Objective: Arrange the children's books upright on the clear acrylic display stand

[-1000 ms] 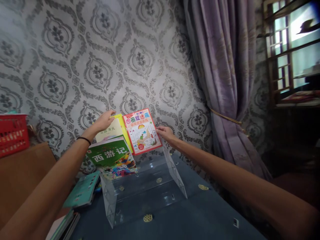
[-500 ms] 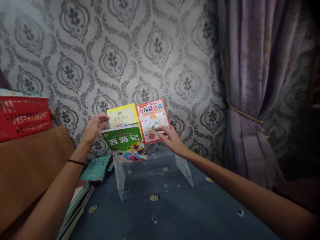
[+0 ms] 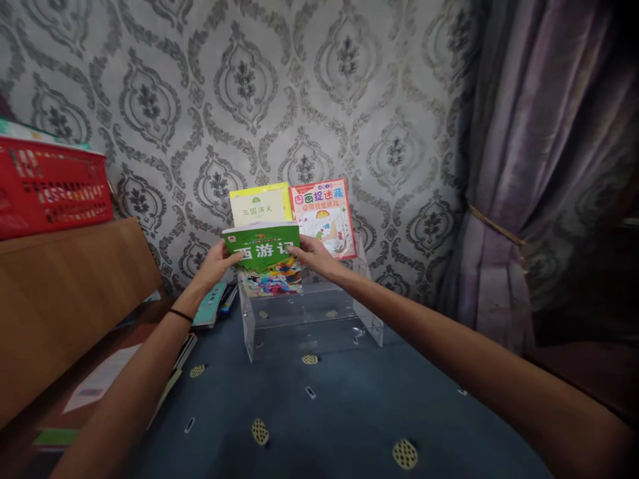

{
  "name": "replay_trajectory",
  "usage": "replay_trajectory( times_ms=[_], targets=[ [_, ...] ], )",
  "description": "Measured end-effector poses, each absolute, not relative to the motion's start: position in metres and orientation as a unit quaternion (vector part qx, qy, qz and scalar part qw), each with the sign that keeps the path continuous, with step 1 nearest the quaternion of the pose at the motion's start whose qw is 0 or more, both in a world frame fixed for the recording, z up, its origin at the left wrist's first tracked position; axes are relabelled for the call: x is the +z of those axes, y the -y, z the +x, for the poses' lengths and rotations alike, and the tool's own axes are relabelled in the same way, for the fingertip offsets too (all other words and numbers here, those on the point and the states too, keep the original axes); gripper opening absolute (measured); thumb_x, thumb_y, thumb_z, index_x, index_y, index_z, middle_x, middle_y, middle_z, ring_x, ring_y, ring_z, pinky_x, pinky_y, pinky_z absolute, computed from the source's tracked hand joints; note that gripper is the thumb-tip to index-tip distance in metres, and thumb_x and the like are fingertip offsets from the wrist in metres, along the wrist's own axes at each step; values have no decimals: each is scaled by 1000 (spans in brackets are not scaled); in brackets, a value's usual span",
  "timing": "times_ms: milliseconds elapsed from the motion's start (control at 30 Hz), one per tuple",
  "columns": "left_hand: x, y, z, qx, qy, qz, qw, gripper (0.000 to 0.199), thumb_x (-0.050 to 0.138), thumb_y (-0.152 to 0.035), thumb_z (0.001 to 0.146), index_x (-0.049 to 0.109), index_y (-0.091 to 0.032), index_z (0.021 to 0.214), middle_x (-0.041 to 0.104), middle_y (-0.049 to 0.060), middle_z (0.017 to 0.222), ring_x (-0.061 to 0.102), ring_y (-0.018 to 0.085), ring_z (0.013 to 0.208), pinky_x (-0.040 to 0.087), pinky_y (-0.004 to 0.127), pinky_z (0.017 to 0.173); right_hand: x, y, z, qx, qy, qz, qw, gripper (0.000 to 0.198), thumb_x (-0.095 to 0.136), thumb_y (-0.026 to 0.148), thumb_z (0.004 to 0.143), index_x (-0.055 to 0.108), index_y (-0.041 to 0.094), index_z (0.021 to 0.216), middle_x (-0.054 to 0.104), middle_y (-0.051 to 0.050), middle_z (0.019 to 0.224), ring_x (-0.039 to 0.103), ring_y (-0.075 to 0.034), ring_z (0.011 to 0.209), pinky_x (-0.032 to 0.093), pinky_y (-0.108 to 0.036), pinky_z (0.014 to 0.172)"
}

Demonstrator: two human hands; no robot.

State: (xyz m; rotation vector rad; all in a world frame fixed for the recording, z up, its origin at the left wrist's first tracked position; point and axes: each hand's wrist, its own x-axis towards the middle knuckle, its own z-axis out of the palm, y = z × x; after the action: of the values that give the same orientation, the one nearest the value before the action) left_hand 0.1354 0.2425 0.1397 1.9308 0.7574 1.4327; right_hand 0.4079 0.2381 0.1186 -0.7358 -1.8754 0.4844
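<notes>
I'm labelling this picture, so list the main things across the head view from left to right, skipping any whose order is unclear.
Red basket → left hand → green book → right hand → purple curtain.

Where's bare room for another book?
Bare: blue tablecloth in front of the clear acrylic rack, right of the book stack. Crowded: left side, with that stack and red basket; rack's top, with yellow-edged book, red book, and green book between left hand and right hand.
</notes>
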Motion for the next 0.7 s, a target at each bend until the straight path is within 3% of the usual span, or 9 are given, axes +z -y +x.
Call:
replay_trajectory(
  times_ms=[133,267,467,700],
  targets=[
    [134,-244,131,512,-301,753,284,60,82,-57,61,67,-14,100,77,9,95,69,22,80,57,31,68,119,-238,409,274,763,-261,525,41,67,55,82,68,20,104,75,-6,100,69,-26,98,58,-39,85],
    [135,-245,128,509,-323,756,255,57,80,-55,64,68,-13,100,76,8,91,63,17,67,48,23,49,120,-238,410,285,751,-280,525,41,70,51,81,68,18,105,75,-7,94,69,-23,85,57,-32,68],
    [150,-245,132,532,-298,745,269,58,81,-51,63,67,-13,104,75,9,96,65,17,70,48,20,46,134,-242,412,280,753,-241,544,42,72,53,78,66,18,100,69,-1,80,57,-11,59,49,-23,51],
    [178,-240,145,559,-277,734,268,51,82,-47,65,68,-15,102,75,8,94,66,17,72,49,18,45,176,-236,431,224,773,-251,537,36,72,52,83,66,19,98,66,1,75,57,-9,59,45,-19,48]
  ],
)
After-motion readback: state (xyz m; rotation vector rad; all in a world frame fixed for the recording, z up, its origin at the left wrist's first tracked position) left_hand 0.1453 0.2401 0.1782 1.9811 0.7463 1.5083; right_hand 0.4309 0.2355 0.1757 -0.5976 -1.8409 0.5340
